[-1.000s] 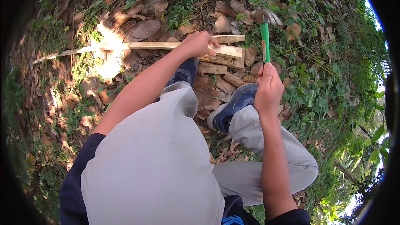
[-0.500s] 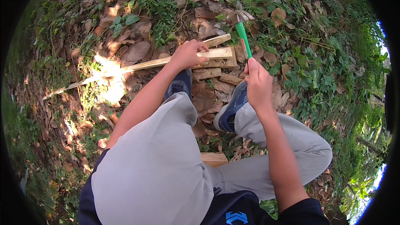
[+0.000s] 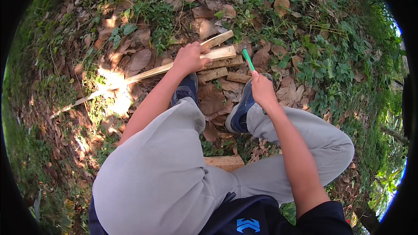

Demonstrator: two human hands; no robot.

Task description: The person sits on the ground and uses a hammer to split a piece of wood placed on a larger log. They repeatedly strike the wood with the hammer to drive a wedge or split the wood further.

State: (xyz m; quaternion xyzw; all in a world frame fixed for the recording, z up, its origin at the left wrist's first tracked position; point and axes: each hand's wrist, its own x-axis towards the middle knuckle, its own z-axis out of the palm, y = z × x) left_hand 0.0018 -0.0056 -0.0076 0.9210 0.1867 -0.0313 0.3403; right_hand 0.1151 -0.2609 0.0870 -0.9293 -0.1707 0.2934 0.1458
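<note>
My left hand (image 3: pixel 190 58) is closed over a long, narrow wooden strip (image 3: pixel 143 75), near its right end. The strip runs off to the lower left across the leaves. In my right hand (image 3: pixel 264 90) is a hammer with a green handle (image 3: pixel 248 60). Its metal head is low, close beside the strip's right end; whether it touches the wood I cannot tell. A second wooden piece (image 3: pixel 220 39) angles up just beyond the strip. Under the strip's end lies another wooden piece (image 3: pixel 228 62), partly covered. Two short wood blocks, one nearer left (image 3: pixel 213 74) and one right (image 3: pixel 238 77), lie in front.
My shoes, left (image 3: pixel 186 89) and right (image 3: pixel 241 112), stand just on the near side of the wood. A wooden block (image 3: pixel 224 162) shows between my legs. Dry leaves (image 3: pixel 139 59) and green weeds (image 3: pixel 322 72) cover the ground around.
The hammer has come down from above, its head now beside the strip's right end. My right hand has lowered with it. My left hand keeps its hold on the strip.
</note>
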